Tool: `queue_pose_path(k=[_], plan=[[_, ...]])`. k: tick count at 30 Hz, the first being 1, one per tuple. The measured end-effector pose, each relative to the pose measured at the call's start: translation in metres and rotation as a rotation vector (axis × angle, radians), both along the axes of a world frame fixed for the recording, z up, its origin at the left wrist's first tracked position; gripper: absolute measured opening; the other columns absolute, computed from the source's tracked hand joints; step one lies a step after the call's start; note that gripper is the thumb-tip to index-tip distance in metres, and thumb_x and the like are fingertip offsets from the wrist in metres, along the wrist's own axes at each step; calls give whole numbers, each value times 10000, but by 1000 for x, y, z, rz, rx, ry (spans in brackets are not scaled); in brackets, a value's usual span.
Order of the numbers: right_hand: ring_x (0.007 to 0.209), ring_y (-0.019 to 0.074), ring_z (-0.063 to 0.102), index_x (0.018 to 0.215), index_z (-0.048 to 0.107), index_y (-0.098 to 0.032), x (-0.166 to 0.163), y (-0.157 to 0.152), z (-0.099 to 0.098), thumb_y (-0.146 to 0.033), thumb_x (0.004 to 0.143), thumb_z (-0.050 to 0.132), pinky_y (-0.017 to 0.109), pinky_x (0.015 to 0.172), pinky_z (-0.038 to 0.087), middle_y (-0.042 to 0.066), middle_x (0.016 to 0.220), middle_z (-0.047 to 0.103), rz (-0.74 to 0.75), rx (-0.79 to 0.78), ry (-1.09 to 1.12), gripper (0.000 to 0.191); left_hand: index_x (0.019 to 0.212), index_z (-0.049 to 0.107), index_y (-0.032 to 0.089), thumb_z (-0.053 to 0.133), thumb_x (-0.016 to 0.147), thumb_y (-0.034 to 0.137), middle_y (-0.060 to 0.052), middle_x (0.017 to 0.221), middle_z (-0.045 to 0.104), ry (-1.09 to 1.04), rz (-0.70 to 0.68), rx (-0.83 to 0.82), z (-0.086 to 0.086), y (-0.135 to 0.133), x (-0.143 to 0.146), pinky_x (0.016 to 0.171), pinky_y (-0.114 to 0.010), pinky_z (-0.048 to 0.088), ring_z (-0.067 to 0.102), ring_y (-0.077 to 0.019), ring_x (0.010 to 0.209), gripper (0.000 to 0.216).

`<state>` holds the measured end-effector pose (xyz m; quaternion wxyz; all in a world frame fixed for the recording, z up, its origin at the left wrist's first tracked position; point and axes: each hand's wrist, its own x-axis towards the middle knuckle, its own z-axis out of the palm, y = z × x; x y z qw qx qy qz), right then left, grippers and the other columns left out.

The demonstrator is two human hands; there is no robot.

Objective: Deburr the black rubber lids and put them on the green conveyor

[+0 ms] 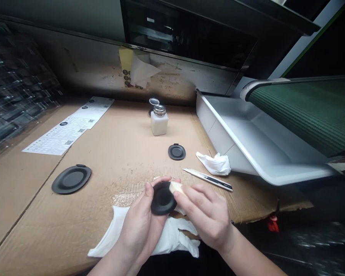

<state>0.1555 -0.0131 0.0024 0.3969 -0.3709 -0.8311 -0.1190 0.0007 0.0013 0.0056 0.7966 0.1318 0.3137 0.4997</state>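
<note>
My left hand (139, 226) is closed round a small black round disc (162, 199), held up over the near edge of the cardboard-covered bench (112, 153). My right hand (207, 214) pinches a small cream-coloured block (176, 187) against the disc's upper right rim. Under both hands lies a white cloth (172, 237). A second small black disc (176, 151) rests on the cardboard further back. A larger black oval disc (71, 179) lies to the left.
A white dispenser bottle with a metal top (159, 120) stands at the back. A crumpled white wipe (215, 164) and a utility knife (208, 179) lie right of centre. A grey tray (247, 134) and a green conveyor belt (310, 111) fill the right. Printed sheets (69, 128) lie at left.
</note>
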Motion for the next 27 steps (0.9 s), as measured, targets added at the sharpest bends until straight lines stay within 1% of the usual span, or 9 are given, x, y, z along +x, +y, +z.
queue_pose_path(k=[5, 9, 12, 14, 17, 20, 23, 25, 27], plan=[[890, 176, 577, 1143, 569, -187, 23, 13, -8, 16, 759, 571, 325, 782, 515, 62, 966, 646, -185, -3, 99, 435, 1113, 550, 73, 410, 884, 369, -194, 1109, 645, -17, 7, -72, 5, -1, -2, 937, -414, 430, 567, -302, 1083, 400], [951, 187, 560, 1154, 556, -208, 34, 11, -20, -9, 819, 484, 358, 844, 493, 62, 1039, 624, -261, -154, 18, 397, 1172, 506, 57, 382, 872, 453, -226, 1140, 621, -62, -11, -80, 4, -2, -4, 941, -415, 425, 542, -322, 1113, 512], [1018, 202, 537, 1133, 563, -204, 33, 7, -21, -96, 862, 448, 381, 877, 484, 82, 1090, 593, -230, -273, -16, 313, 1195, 493, 71, 367, 855, 512, -215, 1136, 625, -55, -16, -87, 2, 0, -4, 940, -412, 420, 550, -323, 1102, 571], [1047, 221, 524, 1105, 575, -194, 30, 5, -20, -178, 867, 480, 403, 890, 477, 95, 1104, 581, -189, -299, -25, 256, 1207, 488, 91, 374, 850, 517, -189, 1106, 645, -38, -15, -83, 1, 0, -3, 944, -406, 414, 564, -308, 1083, 567], [1044, 226, 520, 1104, 567, -186, 22, 3, -14, -256, 868, 502, 409, 888, 471, 100, 1096, 581, -135, -293, 49, 254, 1195, 501, 132, 399, 852, 490, -138, 1041, 674, 7, -41, -44, 4, -1, -1, 929, -405, 422, 596, -280, 1026, 507], [933, 197, 554, 1070, 571, -180, 9, 1, -5, -275, 874, 494, 366, 816, 490, 87, 1000, 610, -72, -287, 158, 231, 1155, 540, 196, 431, 858, 438, -88, 1060, 665, 125, -101, 49, 9, -6, 1, 868, -352, 450, 598, -239, 1001, 399], [774, 166, 564, 936, 612, -178, -3, -2, 5, -215, 860, 506, 320, 699, 490, 55, 839, 627, -59, -240, 201, 135, 1087, 597, 226, 444, 863, 393, -65, 1188, 601, 341, -159, 242, 9, -13, 0, 895, -311, 422, 532, -221, 1094, 318], [711, 153, 560, 871, 623, -174, -4, -6, 7, -149, 839, 515, 291, 648, 479, 44, 771, 623, -77, -168, 208, 115, 1085, 606, 230, 445, 860, 402, -75, 1213, 581, 503, -183, 387, 3, -17, -2, 943, -343, 390, 498, -239, 1141, 326], [676, 149, 569, 848, 626, -166, 5, -6, 6, -125, 817, 535, 272, 625, 474, 42, 742, 625, -101, -66, 187, 104, 1156, 565, 242, 475, 839, 417, -97, 1189, 588, 634, -155, 542, -7, -22, -2, 957, -384, 384, 503, -261, 1140, 374]])
